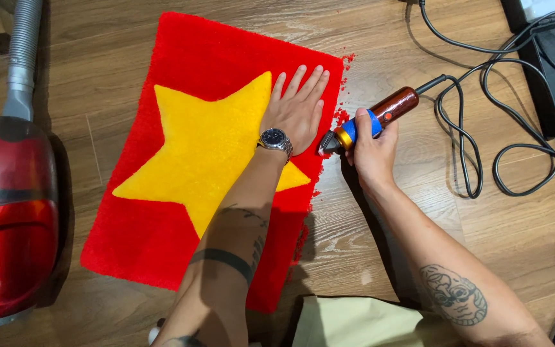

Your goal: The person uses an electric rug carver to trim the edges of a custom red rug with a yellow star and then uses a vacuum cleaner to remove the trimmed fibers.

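While the left hand (297,115) lies flat with fingers spread on a red tufted rectangular rug bearing a large yellow five-pointed star (187,160), the right hand (370,151) is wrapped tight around a corded electric trimmer with a glossy brown body, a blue collar and a metal cutting head (370,121). The rug lies on a wood-plank floor (419,212), slightly askew to the boards, and the trimmer's head meets its right-hand edge just beside the left wrist, which wears a silver wristwatch (275,139). Loose red fluff (342,117) is strewn along that edge and on the planks next to it.

Good work here, by the look of it, depends on the flat palm keeping the pile taut and still, the blade running level along the border in short strokes, and the spread fingers staying clear of the head. The trimmer's black cable (464,135) loops across the floor to the right and wants slack so it does not tug the tool.

A red canister vacuum cleaner with a grey hose (8,212) stands at the left, well apart from the rug; what its body holds cannot be seen. No open container shows.
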